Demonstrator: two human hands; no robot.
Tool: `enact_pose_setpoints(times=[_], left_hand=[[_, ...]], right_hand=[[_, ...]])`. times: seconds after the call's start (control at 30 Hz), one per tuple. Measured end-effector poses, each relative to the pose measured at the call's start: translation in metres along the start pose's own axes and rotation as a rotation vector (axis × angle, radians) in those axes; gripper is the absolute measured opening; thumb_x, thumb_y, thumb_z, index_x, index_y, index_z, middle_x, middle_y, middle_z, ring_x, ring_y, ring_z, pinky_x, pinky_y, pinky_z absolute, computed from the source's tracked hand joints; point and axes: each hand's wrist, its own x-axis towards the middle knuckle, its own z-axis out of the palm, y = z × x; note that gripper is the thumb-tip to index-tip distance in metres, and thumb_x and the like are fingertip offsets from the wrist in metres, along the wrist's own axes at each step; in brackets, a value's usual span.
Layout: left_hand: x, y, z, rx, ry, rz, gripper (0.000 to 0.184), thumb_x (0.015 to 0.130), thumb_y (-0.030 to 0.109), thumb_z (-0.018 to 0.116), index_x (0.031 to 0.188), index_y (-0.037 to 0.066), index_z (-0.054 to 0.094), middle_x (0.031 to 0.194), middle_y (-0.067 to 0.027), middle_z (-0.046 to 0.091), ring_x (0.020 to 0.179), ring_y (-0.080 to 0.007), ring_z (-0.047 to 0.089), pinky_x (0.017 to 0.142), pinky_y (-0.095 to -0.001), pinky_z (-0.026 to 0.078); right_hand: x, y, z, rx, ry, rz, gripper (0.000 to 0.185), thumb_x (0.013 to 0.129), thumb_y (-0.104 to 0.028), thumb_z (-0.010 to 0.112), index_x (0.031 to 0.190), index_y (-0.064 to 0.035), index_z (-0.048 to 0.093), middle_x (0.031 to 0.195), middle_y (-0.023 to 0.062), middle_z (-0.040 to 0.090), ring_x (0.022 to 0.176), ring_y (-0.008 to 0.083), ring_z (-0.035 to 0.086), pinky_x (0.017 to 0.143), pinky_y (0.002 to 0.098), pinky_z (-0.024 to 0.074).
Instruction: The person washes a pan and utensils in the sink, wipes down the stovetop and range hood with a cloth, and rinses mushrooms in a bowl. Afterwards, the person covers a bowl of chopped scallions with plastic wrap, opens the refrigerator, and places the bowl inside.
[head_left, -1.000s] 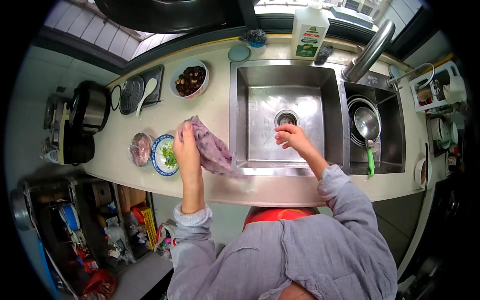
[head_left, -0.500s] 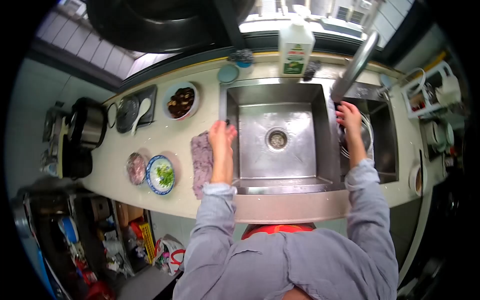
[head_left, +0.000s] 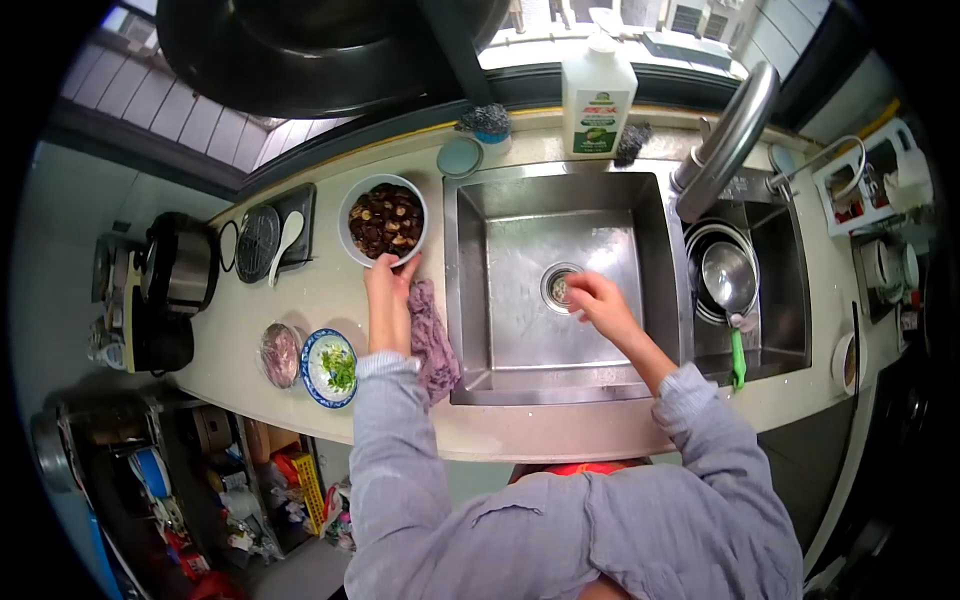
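My left hand (head_left: pixel 391 290) grips the near rim of a white bowl (head_left: pixel 384 220) of dark sliced mushrooms, which looks slightly raised towards the camera. Just right of my left wrist, a crumpled purple cloth (head_left: pixel 432 345) lies on the counter beside the sink. Over the large basin (head_left: pixel 545 335), near the drain, is my right hand (head_left: pixel 599 300), its fingers bent together; whether anything small is between them is hidden. A blue-rimmed bowl (head_left: pixel 330 368) with chopped greens and a wrapped bowl of meat (head_left: pixel 279 356) stand left of my left forearm.
The small basin holds nested bowls and a strainer (head_left: pixel 728 278) with a green handle (head_left: pixel 738 360). A faucet (head_left: pixel 728 145) rises behind the sinks. A white bottle (head_left: pixel 598 98) and a round lid (head_left: pixel 459 157) stand behind the large basin. A white spoon (head_left: pixel 287 245) rests at left.
My left hand has let go of the cloth, now on the counter, and taken hold of the mushroom bowl. My right hand went to the small basin and came back over the large one.
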Motion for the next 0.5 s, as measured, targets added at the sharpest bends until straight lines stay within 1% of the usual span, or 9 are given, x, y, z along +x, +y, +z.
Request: enact_pose_setpoints(times=[0.1, 0.2, 0.27, 0.3, 0.37, 0.4, 0.43, 0.47, 0.5], left_hand=[[-0.058, -0.003, 0.014, 0.096, -0.202, -0.168, 0.050, 0.068, -0.008, 0.043, 0.117, -0.010, 0.036, 0.110, -0.0232, 0.052, 0.099, -0.0412, 0.055, 0.080, -0.0498, 0.054], [-0.113, -0.020, 0.035, 0.146, -0.294, -0.407, 0.052, 0.069, -0.004, 0.045, 0.120, -0.007, 0.038, 0.108, -0.0224, 0.055, 0.090, -0.0368, 0.061, 0.071, -0.0417, 0.058], [-0.150, -0.034, 0.054, 0.266, -0.413, -0.392, 0.054, 0.068, -0.003, 0.044, 0.122, -0.005, 0.037, 0.109, -0.0207, 0.055, 0.086, -0.0328, 0.063, 0.064, -0.0386, 0.059], [-0.157, -0.047, 0.053, 0.346, -0.439, -0.427, 0.055, 0.068, -0.002, 0.045, 0.122, -0.003, 0.037, 0.109, -0.0197, 0.055, 0.086, -0.0316, 0.063, 0.062, -0.0380, 0.059], [-0.179, -0.062, 0.062, 0.487, -0.466, -0.455, 0.055, 0.070, -0.001, 0.048, 0.124, -0.001, 0.037, 0.110, -0.0166, 0.055, 0.084, -0.0273, 0.063, 0.056, -0.0344, 0.059], [-0.191, -0.066, 0.068, 0.615, -0.480, -0.309, 0.055, 0.073, 0.002, 0.054, 0.125, 0.000, 0.037, 0.113, -0.0180, 0.053, 0.094, -0.0314, 0.059, 0.068, -0.0390, 0.056], [-0.201, -0.070, 0.075, 0.959, -0.492, 0.238, 0.056, 0.074, 0.005, 0.058, 0.125, 0.000, 0.037, 0.115, -0.0189, 0.051, 0.101, -0.0331, 0.055, 0.076, -0.0405, 0.051], [-0.211, -0.071, 0.081, 1.255, -0.474, 0.815, 0.057, 0.074, 0.007, 0.062, 0.125, 0.000, 0.038, 0.116, -0.0198, 0.050, 0.107, -0.0348, 0.051, 0.084, -0.0419, 0.047], [-0.219, -0.069, 0.089, 1.354, -0.570, 1.000, 0.060, 0.072, 0.010, 0.066, 0.125, 0.000, 0.040, 0.120, -0.0204, 0.047, 0.117, -0.0374, 0.041, 0.097, -0.0428, 0.034]], right_hand=[[0.019, -0.030, 0.027, 0.020, -0.060, -0.115, 0.055, 0.081, -0.028, 0.060, 0.128, -0.0081, 0.040, 0.112, 0.0107, 0.053, 0.092, 0.0171, 0.057, 0.061, 0.0278, 0.0500], [0.016, -0.052, 0.035, 0.346, -0.132, 0.065, 0.073, 0.079, -0.039, 0.061, 0.137, -0.0112, 0.027, 0.123, 0.0133, 0.045, 0.104, 0.0250, 0.052, 0.068, 0.0372, 0.0526], [0.002, -0.050, 0.029, 0.491, -0.237, 0.048, 0.077, 0.078, -0.043, 0.060, 0.137, -0.0128, 0.022, 0.123, 0.0132, 0.045, 0.108, 0.0293, 0.049, 0.071, 0.0450, 0.0522], [-0.008, -0.049, 0.024, 0.518, -0.202, 0.028, 0.068, 0.079, -0.037, 0.058, 0.134, -0.0129, 0.026, 0.123, 0.0131, 0.042, 0.110, 0.0277, 0.048, 0.069, 0.0444, 0.0546], [-0.028, -0.027, 0.011, 0.504, -0.030, 0.058, 0.060, 0.076, -0.027, 0.053, 0.129, -0.0109, 0.030, 0.118, 0.0115, 0.045, 0.102, 0.0253, 0.054, 0.065, 0.0438, 0.0559], [-0.038, -0.018, 0.004, 0.537, 0.035, 0.060, 0.058, 0.075, -0.023, 0.051, 0.127, -0.0103, 0.031, 0.117, 0.0109, 0.047, 0.099, 0.0245, 0.056, 0.064, 0.0436, 0.0563], [-0.049, -0.013, -0.003, 0.556, 0.079, 0.089, 0.055, 0.073, -0.020, 0.049, 0.125, -0.0096, 0.034, 0.113, 0.0100, 0.049, 0.097, 0.0229, 0.057, 0.065, 0.0417, 0.0564], [-0.057, -0.005, -0.007, 0.579, 0.108, 0.078, 0.057, 0.072, -0.021, 0.049, 0.126, -0.0096, 0.034, 0.112, 0.0106, 0.049, 0.096, 0.0237, 0.057, 0.061, 0.0418, 0.0566], [-0.064, 0.004, -0.011, 0.601, 0.137, 0.066, 0.059, 0.071, -0.022, 0.050, 0.126, -0.0096, 0.034, 0.111, 0.0112, 0.049, 0.096, 0.0246, 0.057, 0.057, 0.0419, 0.0567]])
